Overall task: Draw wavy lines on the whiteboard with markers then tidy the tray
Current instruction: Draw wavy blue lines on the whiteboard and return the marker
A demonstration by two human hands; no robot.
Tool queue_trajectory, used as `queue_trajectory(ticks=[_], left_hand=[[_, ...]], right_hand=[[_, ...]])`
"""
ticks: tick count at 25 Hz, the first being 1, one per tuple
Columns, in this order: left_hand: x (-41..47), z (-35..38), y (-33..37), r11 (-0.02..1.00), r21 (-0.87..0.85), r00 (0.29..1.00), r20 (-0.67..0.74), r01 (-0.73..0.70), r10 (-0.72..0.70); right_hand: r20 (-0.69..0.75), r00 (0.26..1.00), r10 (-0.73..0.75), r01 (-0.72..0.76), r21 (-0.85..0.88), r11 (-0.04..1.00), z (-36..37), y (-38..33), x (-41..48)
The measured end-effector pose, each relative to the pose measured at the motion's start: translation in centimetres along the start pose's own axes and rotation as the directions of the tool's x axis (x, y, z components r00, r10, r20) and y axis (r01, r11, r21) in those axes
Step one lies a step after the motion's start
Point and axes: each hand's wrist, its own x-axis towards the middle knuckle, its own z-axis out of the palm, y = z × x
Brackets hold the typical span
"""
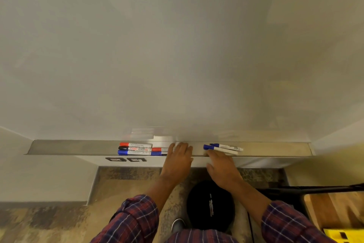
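Along the tray under the whiteboard, we see a bunched group of markers left of centre and two blue markers lying side by side further right. We judge them light, stiff and smooth, apt to roll, so best pinched mid-barrel. Our left hand lies flat over the tray's near lip, fingers straight, touching the group's right end. Our right hand reaches to the nearer blue marker's cap, fingers extended, thumb apart, gripping nothing.
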Motion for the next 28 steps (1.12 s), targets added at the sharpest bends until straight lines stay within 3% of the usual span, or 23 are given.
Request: queue_trajectory(ticks=[6,13,19,28], left_hand=[[-1.2,1.9,5.4,0.988,0.07,0.989,0.063,-0.135,0.131],[-1.6,2.2,6.6,0.994,0.091,0.979,0.199,-0.064,0.045],[-2.1,2.2,7.3,0.998,0.045,0.952,0.302,0.037,-0.049],[-1.8,0.9,8.4,0.997,0.04,0.924,0.374,0.068,-0.078]], right_hand=[[-0.119,0.991,0.068,-0.083,-0.122,0.989,-1.7,5.2,1.2],[-0.022,0.999,0.044,-0.049,-0.254,0.966,-1.6,8.9,2.4],[-0.03,0.998,0.05,-0.056,-0.238,0.97,-2.0,9.9,3.0],[-0.034,0.994,0.099,-0.104,-0.18,0.978,-3.1,10.7,2.8]])
